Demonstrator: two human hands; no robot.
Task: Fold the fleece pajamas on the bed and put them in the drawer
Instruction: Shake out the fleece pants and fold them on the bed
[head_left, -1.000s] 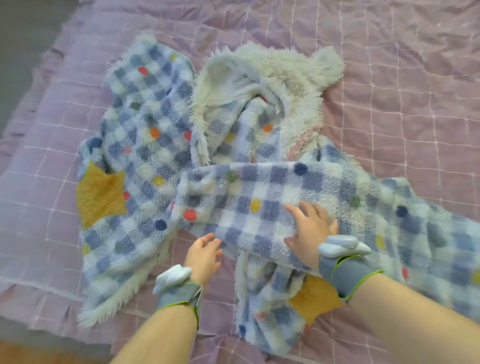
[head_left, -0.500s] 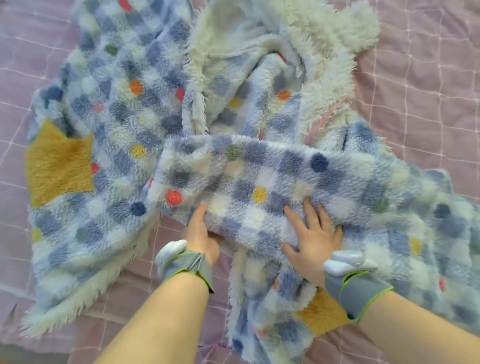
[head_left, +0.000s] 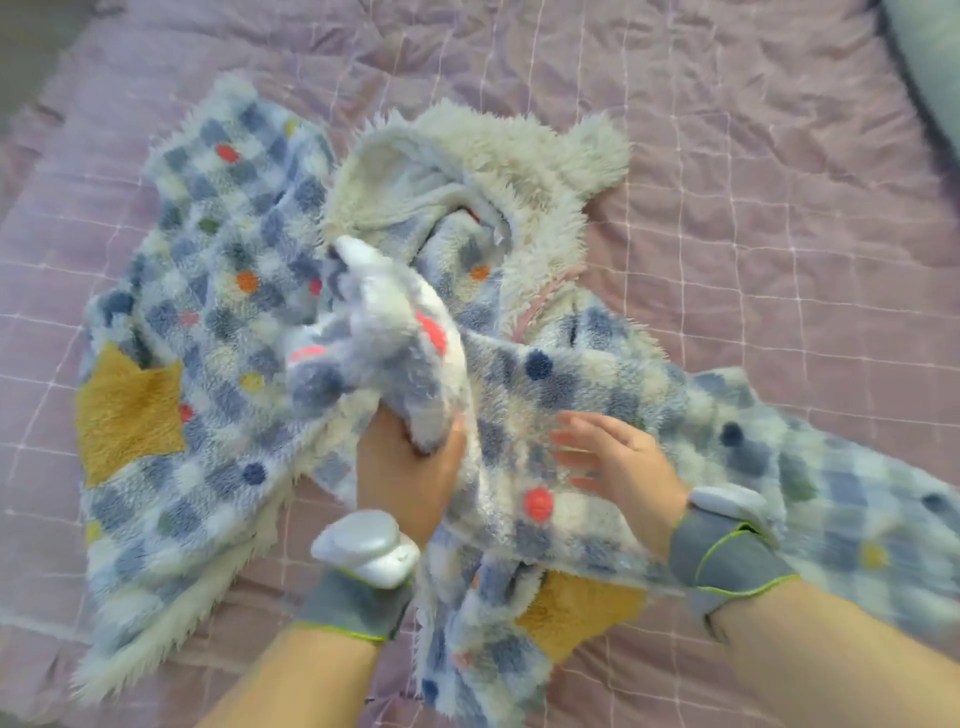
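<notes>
I count one fleece pajama garment (head_left: 218, 291) with two yellow patches (head_left: 130, 415) (head_left: 576, 608). One bed (head_left: 779, 208). Two grips: my left grip (head_left: 410, 467) and right grip (head_left: 618, 467). Two grey wristbands (head_left: 358, 597) (head_left: 727, 556), one per wrist.

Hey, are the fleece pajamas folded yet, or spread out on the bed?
Not folded: the fleece pajamas lie rumpled and spread across the bed. The left hand grips a bunched-up part; the right hand is open.

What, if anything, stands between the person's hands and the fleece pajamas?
Nothing visible does: the left hand grips a bunched fold of the pajamas, and the open right hand is directly over the fabric.
</notes>
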